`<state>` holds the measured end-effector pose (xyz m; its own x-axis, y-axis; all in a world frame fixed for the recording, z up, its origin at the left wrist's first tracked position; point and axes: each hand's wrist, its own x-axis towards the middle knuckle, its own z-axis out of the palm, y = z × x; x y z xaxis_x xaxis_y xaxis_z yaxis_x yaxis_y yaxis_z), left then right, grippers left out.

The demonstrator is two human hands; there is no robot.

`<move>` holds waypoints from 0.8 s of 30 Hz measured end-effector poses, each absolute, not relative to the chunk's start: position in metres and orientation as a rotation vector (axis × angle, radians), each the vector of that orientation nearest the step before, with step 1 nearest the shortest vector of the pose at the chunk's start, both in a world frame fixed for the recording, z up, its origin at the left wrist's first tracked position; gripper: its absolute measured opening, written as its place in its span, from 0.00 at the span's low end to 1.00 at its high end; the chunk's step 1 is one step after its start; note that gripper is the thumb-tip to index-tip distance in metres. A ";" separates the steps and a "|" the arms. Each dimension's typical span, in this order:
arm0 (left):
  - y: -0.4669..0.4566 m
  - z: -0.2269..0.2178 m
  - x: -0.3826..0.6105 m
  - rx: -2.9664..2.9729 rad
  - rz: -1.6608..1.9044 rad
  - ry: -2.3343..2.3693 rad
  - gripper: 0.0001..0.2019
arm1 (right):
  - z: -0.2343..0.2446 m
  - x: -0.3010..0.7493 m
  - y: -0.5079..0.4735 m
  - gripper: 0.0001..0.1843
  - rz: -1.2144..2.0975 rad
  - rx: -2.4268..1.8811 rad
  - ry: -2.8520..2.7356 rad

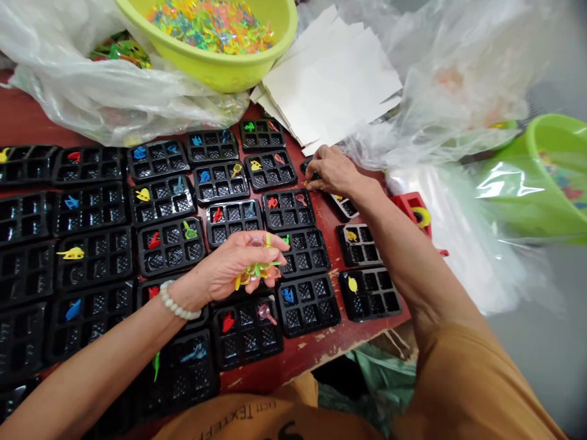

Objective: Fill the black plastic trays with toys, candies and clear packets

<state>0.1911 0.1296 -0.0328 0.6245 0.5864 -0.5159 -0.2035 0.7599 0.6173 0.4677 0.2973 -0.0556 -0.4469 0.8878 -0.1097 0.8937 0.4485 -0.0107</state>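
While the lime-green basin (220, 70) heaped with mixed colours sits at the far edge of the red table (27, 116), the small plastic pieces (259, 269) in hand lie well below it, towards the person. They are a loose cluster of thin, glossy, translucent moulded shapes, mostly yellow-green with some pink. Between that cluster and the basin, and spreading to the left, lie the black trays (195, 250). These are shiny thin-walled plastic, rectangular, each split into six pockets with a cross-hatched floor, and many hold one or two single pieces in red, blue, yellow or green. The left hand (233, 269), with a white bead bracelet (177, 302) at the wrist, is palm-up and curled closed around the cluster, the fingers folded over it. The right hand (332, 171), below and right of the basin and just under the stack of white paper sheets (330, 79), has its fingers bunched and pressed down on the edge tray (348, 208). A yellowish speck shows at the fingertips, but whether they pinch it cannot be told.
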 end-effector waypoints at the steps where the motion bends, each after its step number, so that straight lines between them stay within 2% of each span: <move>1: 0.130 -0.032 0.191 0.548 0.481 0.771 0.12 | -0.055 0.465 0.296 0.09 -0.079 1.603 2.609; 4: 0.129 -0.030 0.191 0.555 0.474 0.786 0.12 | -0.051 0.457 0.288 0.05 -0.104 1.643 2.636; 7: 0.128 -0.026 0.190 0.554 0.459 0.816 0.13 | -0.039 0.462 0.275 0.02 -0.408 1.850 2.676; 10: 0.126 -0.023 0.189 0.550 0.443 0.829 0.14 | -0.019 0.487 0.257 0.06 -0.598 2.191 2.710; 13: 0.123 -0.021 0.188 0.541 0.433 0.838 0.14 | -0.001 0.523 0.235 0.07 -0.343 2.489 2.592; 16: 0.118 -0.021 0.190 0.557 0.423 0.852 0.13 | 0.002 0.551 0.217 0.07 -0.108 2.546 2.436; 24: 0.103 -0.024 0.200 0.577 0.393 0.904 0.13 | -0.029 0.553 0.218 0.07 0.042 2.419 2.024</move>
